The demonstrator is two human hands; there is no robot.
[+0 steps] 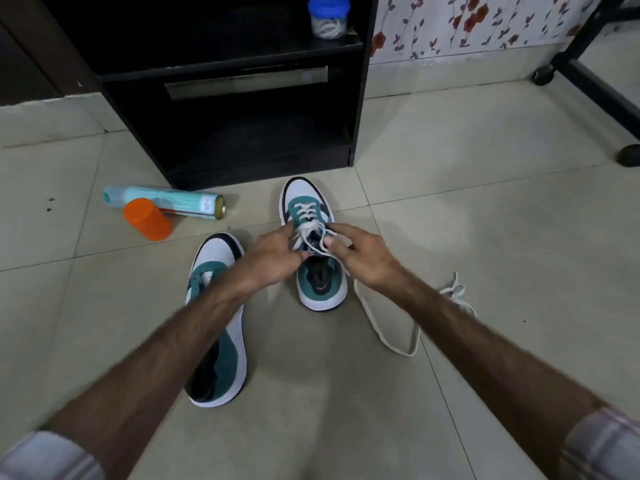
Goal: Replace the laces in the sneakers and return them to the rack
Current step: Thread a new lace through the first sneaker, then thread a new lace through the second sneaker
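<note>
Both hands are over the laced sneaker (313, 237), which stands on the floor (450, 220) just in front of the black rack (235, 81), toe toward it. The left hand (273, 258) pinches the white lace (313, 227) at the top eyelets, fingers curled in. The right hand (360, 258) pinches the other end, a loop of lace standing up between the two hands. The second sneaker (216, 306) lies to the left, partly under the left forearm, no lace showing in it. A loose lace (394, 327) trails on the floor to the right. Left of the rack, a spray can (166, 201) lies on its side, printing too blurred to read, with an orange cap (147, 219) touching it. On the rack's shelf sits a blue-lidded jar (328, 16).
</note>
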